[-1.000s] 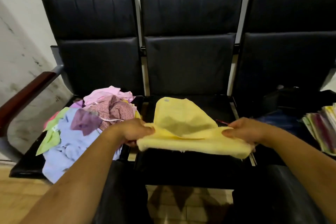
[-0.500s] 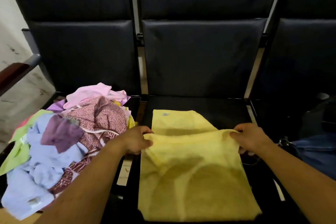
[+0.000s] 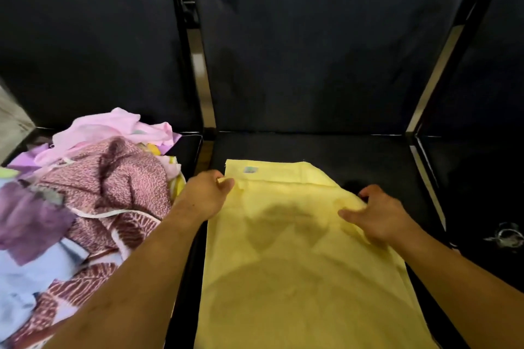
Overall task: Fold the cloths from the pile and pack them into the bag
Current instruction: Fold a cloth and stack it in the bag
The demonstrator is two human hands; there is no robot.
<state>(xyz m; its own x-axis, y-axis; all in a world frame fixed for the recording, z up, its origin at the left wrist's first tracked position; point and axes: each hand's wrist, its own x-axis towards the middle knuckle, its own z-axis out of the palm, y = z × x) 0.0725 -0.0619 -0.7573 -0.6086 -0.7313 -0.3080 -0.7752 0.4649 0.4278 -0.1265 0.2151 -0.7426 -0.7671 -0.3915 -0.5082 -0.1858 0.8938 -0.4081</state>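
A yellow cloth (image 3: 300,272) lies spread on the middle black seat (image 3: 354,156), its near part hanging over the front edge. My left hand (image 3: 207,195) pinches the cloth's left edge near the far corner. On the right edge my right hand (image 3: 377,215) grips a fold of the cloth, with the thumb on top. The pile of cloths (image 3: 85,193), pink, patterned maroon, purple and light blue, covers the left seat. No bag shows in this view.
Black padded backrests (image 3: 312,37) rise behind the seats, with metal frame bars (image 3: 198,65) between them. A small metal ring or buckle (image 3: 507,235) lies on the dark right seat. A pale wall corner (image 3: 11,119) shows at far left.
The view has dropped and closed in on the seat. Both hands have carried the yellow cloth's folded edge farther toward the backrest, and the cloth lies flatter.
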